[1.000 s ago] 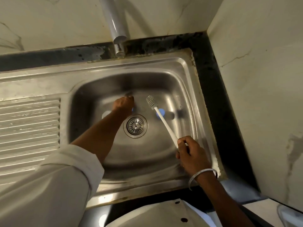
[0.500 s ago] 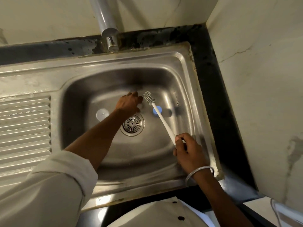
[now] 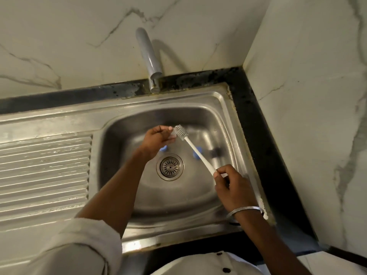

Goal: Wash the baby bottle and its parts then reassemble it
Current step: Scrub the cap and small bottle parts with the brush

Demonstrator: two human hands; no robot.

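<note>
One steel sink [image 3: 224,120] with one drain strainer [image 3: 170,166], one grey tap [image 3: 148,56] above its rear rim, and a ribbed draining board [image 3: 43,167] to the left. Two blue bottle parts lie on the basin floor: one [image 3: 162,149] partly hidden under the left wrist, one [image 3: 196,153] crossed by the brush handle. A dark object [image 3: 216,151] lies further right, too blurred to identify. Left hand [image 3: 156,138]: grip closed on a small translucent bottle part [image 3: 173,133], held above the basin against the brush bristles. Right hand [image 3: 230,185]: grip closed on the handle end of one white bottle brush [image 3: 193,148]; one metal bangle [image 3: 245,211] circles the wrist.
</note>
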